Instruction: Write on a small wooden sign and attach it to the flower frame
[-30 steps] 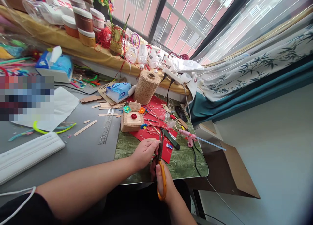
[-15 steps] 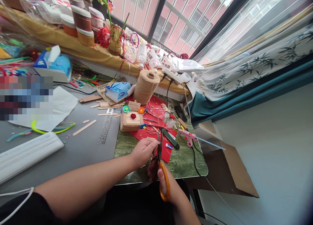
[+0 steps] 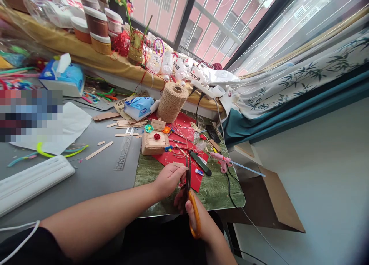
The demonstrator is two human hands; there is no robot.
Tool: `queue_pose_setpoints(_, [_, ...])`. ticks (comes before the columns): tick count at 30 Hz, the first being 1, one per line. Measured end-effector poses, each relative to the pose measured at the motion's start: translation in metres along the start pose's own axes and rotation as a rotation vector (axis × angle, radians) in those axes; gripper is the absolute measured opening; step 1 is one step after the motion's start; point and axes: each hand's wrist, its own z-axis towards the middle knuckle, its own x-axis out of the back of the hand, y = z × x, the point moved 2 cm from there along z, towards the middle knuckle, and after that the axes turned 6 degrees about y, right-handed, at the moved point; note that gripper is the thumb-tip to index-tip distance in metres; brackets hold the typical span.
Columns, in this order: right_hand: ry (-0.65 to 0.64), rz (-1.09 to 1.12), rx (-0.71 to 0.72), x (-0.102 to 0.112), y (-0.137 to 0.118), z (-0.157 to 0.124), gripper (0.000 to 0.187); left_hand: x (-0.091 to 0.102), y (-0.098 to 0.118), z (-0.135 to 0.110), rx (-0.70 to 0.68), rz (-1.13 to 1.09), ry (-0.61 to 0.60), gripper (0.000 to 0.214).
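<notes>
My left hand (image 3: 168,179) pinches a short piece of wooden stick (image 3: 180,164) over the near edge of the green mat (image 3: 215,192). My right hand (image 3: 193,215) grips orange-handled scissors (image 3: 192,203), their blades pointing up and closing on the stick beside my left fingers. Just beyond lie red paper (image 3: 180,151), a small twine-wrapped box (image 3: 155,142) with little flowers on it, and a pink glue gun (image 3: 220,160).
A big spool of jute twine (image 3: 172,101) stands at the back of the mat. Wooden sticks (image 3: 100,150), a clear ruler (image 3: 124,149), tissue packs (image 3: 63,77) and a white keyboard (image 3: 31,181) lie on the grey table. A cluttered windowsill runs behind; a cardboard sheet (image 3: 271,203) lies on the floor to the right.
The scissors and my right hand have shifted slightly down and to the right. My left hand stays on the stick piece.
</notes>
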Motion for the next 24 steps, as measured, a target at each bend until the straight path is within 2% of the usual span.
queue_pose_setpoints(14, [-0.061, -0.021, -0.004, 0.007, -0.009, -0.0009, 0.057, -0.0004, 0.0, 0.0002, -0.007, -0.002, -0.005, 0.052])
queue_pose_setpoints(24, [-0.043, 0.008, -0.002, 0.0046, -0.0028, 0.0003, 0.057, -0.0003, -0.0005, 0.0009, -0.003, 0.001, -0.023, 0.05])
